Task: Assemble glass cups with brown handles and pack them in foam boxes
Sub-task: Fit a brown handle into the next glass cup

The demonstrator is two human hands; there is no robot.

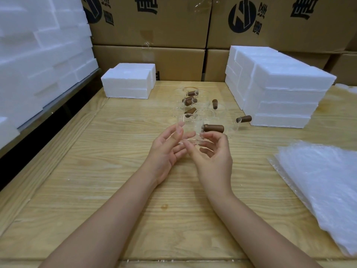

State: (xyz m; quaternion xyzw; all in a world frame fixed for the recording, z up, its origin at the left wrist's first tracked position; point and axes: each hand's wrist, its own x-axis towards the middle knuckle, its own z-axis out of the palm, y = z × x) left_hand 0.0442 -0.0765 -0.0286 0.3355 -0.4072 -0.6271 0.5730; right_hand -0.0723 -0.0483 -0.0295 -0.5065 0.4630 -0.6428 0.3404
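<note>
Cup is up off the bench, caught between your two hands just above the middle of the frame, a little ahead of your wrists. Your left hand lies spread, palm turned up and fingers nearly straight, cradling the cup's left wall. Your right hand is curled, and its thumb and forefinger seem to pinch the cup's near edge, though the glass is too clear to be sure exactly where they meet it. What matters for the coming move is the handle. It juts from the cup's right side with its long axis running almost level, left to right across the frame, its free end pointing right. It sits just above your right thumb and well clear of your left fingers, so the right hand is plainly the nearer one. If the handle needs seating or a twist, I would judge it falls to that hand while the left steadies the glass. Which way the mouth faces I cannot tell. Behind the held cup, toward the upper centre, the other cups stand clustered on the bench, their handles pointing several ways. For packing, a low foam box sits up and left of your hands, and the tall stack up and right; both are well apart from the cup.
</note>
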